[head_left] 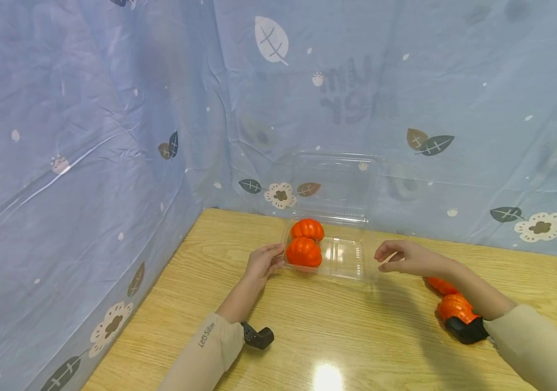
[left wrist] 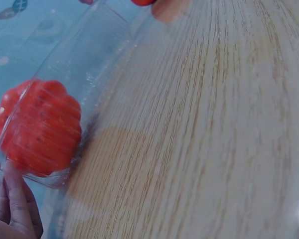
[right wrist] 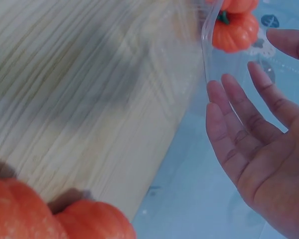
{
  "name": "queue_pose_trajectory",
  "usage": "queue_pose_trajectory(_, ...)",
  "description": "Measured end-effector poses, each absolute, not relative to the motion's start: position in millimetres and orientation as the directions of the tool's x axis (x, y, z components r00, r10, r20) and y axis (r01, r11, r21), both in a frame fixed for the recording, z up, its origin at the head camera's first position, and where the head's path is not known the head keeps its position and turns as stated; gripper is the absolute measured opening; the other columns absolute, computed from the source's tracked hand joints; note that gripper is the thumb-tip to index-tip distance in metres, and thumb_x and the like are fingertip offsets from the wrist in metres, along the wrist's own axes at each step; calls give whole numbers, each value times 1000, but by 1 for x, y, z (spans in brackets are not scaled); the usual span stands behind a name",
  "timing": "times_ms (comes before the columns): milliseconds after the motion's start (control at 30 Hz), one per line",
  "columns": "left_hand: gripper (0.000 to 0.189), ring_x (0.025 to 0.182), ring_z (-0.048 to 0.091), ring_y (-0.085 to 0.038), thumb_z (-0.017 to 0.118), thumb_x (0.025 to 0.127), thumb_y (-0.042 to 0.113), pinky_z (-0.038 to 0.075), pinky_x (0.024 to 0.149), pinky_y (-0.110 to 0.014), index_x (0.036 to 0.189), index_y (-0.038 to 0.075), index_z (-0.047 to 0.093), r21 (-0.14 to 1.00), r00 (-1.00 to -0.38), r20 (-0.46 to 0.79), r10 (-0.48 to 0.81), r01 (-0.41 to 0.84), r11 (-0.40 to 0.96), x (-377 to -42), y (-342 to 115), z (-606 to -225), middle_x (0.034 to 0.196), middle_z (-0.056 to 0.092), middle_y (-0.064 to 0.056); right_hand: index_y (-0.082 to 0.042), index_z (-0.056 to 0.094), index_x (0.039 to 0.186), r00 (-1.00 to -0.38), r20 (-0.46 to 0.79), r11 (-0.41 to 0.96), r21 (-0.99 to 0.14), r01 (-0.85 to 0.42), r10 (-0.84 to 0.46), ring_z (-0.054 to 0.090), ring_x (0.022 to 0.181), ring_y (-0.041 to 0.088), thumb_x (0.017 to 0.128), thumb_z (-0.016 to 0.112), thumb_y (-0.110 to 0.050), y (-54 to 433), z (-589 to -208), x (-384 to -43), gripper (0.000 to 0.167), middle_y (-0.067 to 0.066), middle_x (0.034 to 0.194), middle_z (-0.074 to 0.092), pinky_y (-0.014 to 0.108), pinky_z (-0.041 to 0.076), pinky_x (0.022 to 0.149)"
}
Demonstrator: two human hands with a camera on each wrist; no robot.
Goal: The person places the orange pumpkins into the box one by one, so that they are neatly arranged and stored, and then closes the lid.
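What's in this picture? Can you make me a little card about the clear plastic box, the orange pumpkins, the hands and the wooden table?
Container: clear plastic box, its see-through lid raised at the back
Inside: two ribbed orange-red pumpkins, together in the left half
Outside: at least two more ribbed orange pumpkins, right of the box
Left hand: touching the box's left side
Right hand: holding nothing, near the box's right side
Surface: light wooden table
Backdrop: blue cloth printed with leaves and flowers

By the head camera, the table (head_left: 332, 326) is viewed forward and downward; by both wrist cameras, nearer and tilted, the box (head_left: 344, 258) is shared.
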State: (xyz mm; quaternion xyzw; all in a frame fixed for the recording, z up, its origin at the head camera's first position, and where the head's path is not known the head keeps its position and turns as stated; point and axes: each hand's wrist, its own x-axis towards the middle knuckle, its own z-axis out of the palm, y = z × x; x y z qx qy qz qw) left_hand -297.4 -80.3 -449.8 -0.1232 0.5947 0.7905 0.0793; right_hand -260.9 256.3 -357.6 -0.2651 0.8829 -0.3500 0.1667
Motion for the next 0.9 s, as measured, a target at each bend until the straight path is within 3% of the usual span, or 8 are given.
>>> queue_pose_trajectory(333, 30, 66, 61, -8, 65, 86, 11, 54, 59, -15, 112, -4, 61, 915, -953, -302, -15, -285, -284, -296, -81, -450, 81, 63, -1, 0, 55, 106, -818, -79, 617, -699, -362, -570, 62, 91, 24, 87, 63, -17, 276, -358, -254, 27, 16, 105, 58, 24, 53, 71)
queue_pose_trajectory(667, 32, 64, 60, -7, 64, 87, 10, 54, 61, -16, 114, -7, 59, 917, -958, -288, -8, -273, -292, -298, -81, -449, 78, 63, 0, -3, 56, 105, -825, -12, 626, -657, -420, -566, 61, 84, 8, 88, 62, -14, 289, -359, -244, 21, 5, 99, 60, 24, 52, 68)
queue_pose_trajectory(900, 29, 63, 61, -7, 64, 87, 9, 54, 59, -16, 111, -6, 60, 917, -956, -291, -16, -274, -291, -297, -81, -448, 76, 63, 1, -4, 57, 104, -825, 38, 650, -595, -473, -565, 60, 80, 4, 88, 62, -12, 293, -360, -237, 19, 5, 98, 61, 23, 52, 67)
